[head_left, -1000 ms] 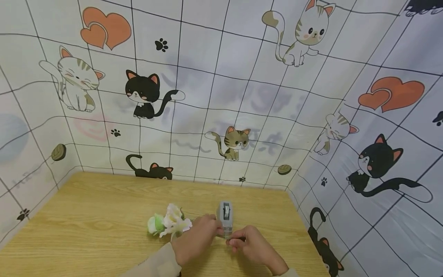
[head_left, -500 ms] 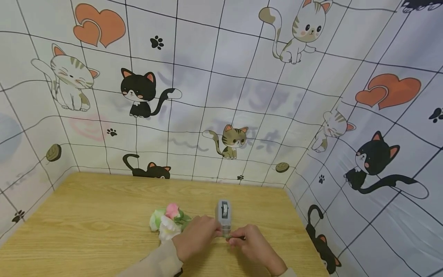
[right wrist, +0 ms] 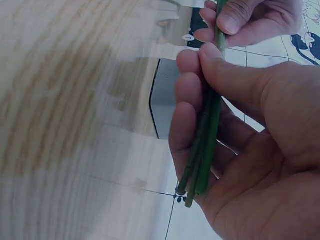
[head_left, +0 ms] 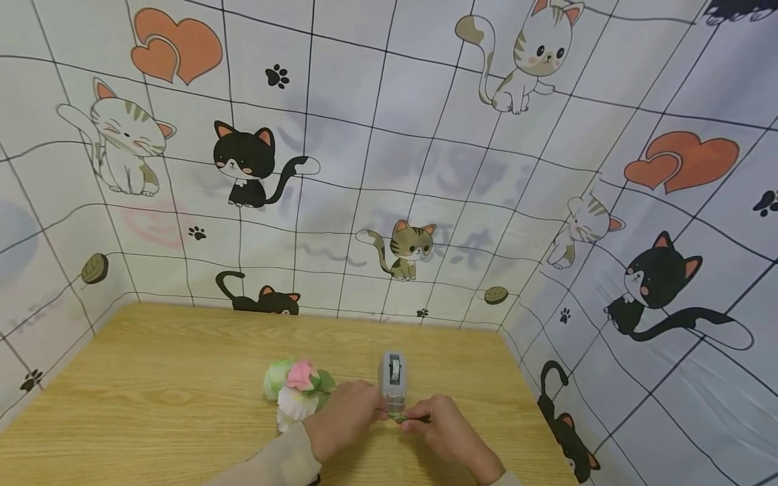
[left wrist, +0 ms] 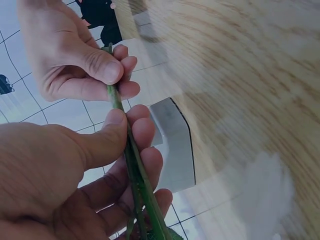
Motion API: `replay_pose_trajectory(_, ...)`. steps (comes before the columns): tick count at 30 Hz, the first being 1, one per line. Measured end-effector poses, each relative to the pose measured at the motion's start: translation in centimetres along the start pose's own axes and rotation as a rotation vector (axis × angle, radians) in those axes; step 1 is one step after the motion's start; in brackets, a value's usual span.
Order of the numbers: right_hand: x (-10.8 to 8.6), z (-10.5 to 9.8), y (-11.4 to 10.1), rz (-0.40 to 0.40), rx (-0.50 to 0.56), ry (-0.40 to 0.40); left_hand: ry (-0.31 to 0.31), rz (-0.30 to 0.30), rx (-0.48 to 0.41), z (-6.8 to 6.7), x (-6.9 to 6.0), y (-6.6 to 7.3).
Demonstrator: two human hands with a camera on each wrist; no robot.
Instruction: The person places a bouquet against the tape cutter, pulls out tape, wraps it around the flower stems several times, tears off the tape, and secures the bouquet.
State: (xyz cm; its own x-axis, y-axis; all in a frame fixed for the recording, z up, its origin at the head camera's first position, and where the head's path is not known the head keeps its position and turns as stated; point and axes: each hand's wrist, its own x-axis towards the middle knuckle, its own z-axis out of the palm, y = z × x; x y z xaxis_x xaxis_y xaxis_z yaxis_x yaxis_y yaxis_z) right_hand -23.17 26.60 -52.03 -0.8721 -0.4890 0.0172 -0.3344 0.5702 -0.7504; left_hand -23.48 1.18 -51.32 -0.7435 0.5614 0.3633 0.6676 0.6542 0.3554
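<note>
Artificial flowers bunched together, with a pink rose [head_left: 300,375], a pale green bloom [head_left: 277,379] and a white bloom [head_left: 296,408], lie left of my left hand [head_left: 349,415]. Their green stems [left wrist: 141,192] run through that hand, thumb and fingers gripping them. My right hand [head_left: 446,428] pinches the same stems further along, and their cut ends [right wrist: 192,192] rest across its fingers in the right wrist view. Only a small gap parts the two hands. Just beyond them stands a grey tape dispenser [head_left: 393,388] with a roll in it.
The wooden table [head_left: 182,378] stretches to both sides of the hands. A white cloth [head_left: 340,155] printed with cats and grid lines hangs behind it and along both sides.
The bunch has turned in my hands: the pink rose has come into view on top, and the white bloom has moved down. The tape dispenser stays in place.
</note>
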Motion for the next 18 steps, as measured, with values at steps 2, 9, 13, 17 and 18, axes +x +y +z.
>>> replay_pose_trajectory(2,0.02,-0.17,-0.02,0.001,-0.025,-0.017,0.010,0.009,0.013,0.05,-0.07,0.01)
replay_pose_trajectory(9,-0.02,-0.72,-0.07,0.019,-0.081,-0.073,0.023,0.013,0.053,0.22,0.01,0.03)
replay_pose_trajectory(13,0.05,-0.79,-0.34,0.019,-0.054,-0.100,0.032,0.006,0.076,0.34,0.12,0.00)
replay_pose_trajectory(17,0.03,-0.77,-0.35,0.007,-0.035,-0.114,0.046,0.012,0.087,0.96,0.22,-0.40)
replay_pose_trajectory(18,0.01,-0.81,-0.30,0.005,-0.030,-0.119,0.051,0.017,0.087,0.98,0.24,-0.44)
